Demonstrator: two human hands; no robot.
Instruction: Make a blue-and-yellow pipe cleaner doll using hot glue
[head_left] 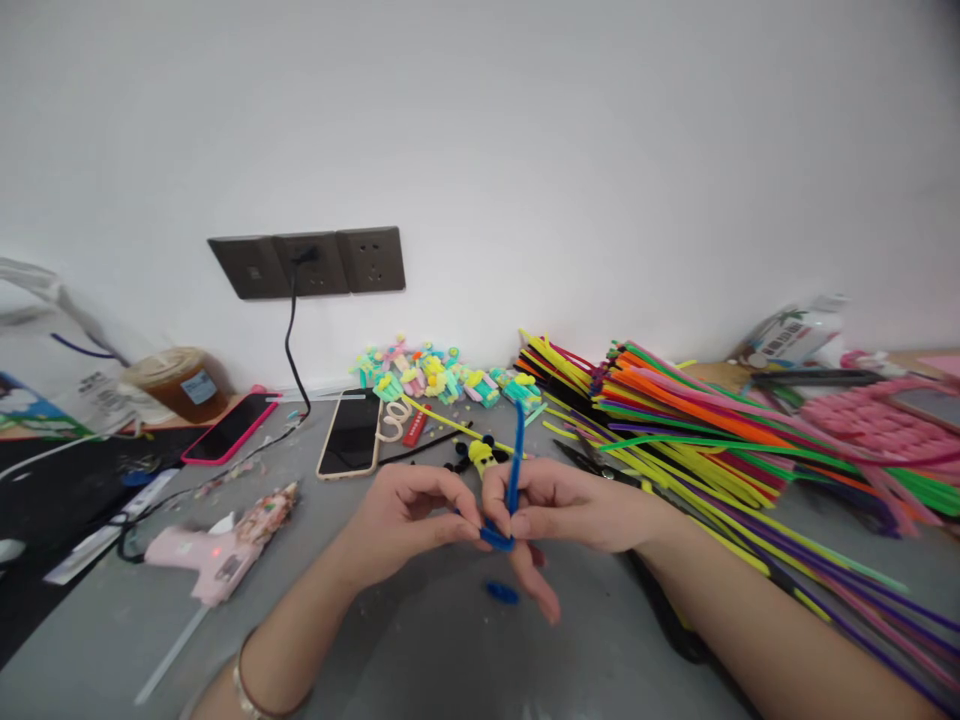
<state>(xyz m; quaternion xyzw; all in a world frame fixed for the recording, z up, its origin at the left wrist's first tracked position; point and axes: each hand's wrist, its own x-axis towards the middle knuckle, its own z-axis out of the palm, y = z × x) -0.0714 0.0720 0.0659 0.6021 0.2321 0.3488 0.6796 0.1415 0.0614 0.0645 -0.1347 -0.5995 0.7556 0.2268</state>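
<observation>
Between my two hands is a blue pipe cleaner (pixel 517 460), its lower end bent into a small loop and its long end pointing up. My left hand (pixel 420 515) pinches the bent end between thumb and fingertips. The upright part is gripped by the thumb and index finger of my right hand (pixel 562 505), whose lower fingers stretch downward. Below them a small coiled blue piece (pixel 501 592) lies on the grey mat (pixel 420 650). Just behind my hands sits a yellow figure (pixel 482 455) with black parts, partly covered by my fingers.
Bundles of coloured pipe cleaners (pixel 697 420) spread over the right side, with black-handled pliers (pixel 675 620) partly under my right forearm. At left lie a pink glue gun (pixel 214 560) and two phones (pixel 351 432). A drink cup (pixel 180 385) and pastel pieces (pixel 431 372) stand near the wall.
</observation>
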